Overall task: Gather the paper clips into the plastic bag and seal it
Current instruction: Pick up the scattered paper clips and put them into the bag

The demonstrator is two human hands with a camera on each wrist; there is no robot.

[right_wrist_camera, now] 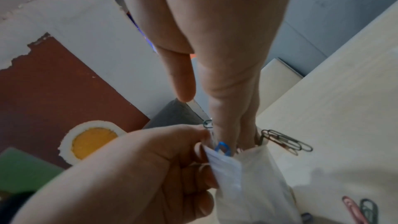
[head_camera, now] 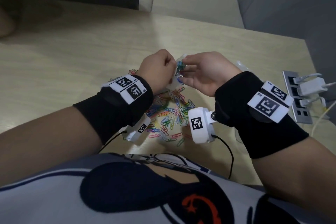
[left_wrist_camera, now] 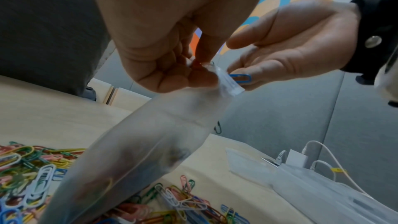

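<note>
Left hand (left_wrist_camera: 163, 54) pinches rim of translucent plastic bag (left_wrist_camera: 137, 152), holding mouth open above pale wooden table (head_camera: 76, 56). Right hand (left_wrist_camera: 290, 52) fingers extended, feeding cluster of coloured wire paper clips (head_camera: 180, 67) into mouth; blue paper clip (left_wrist_camera: 241, 78) at rim. Progress, judged: early. Large loose paper clip pile (head_camera: 171, 112) remains on table. Bag unsealed; sealing pending.

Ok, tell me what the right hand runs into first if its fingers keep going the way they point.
Likely the plastic bag: the right hand points its fingers into the mouth that the left hand pinches open, with a blue paper clip at the rim. Depth inside is unclear.
</note>
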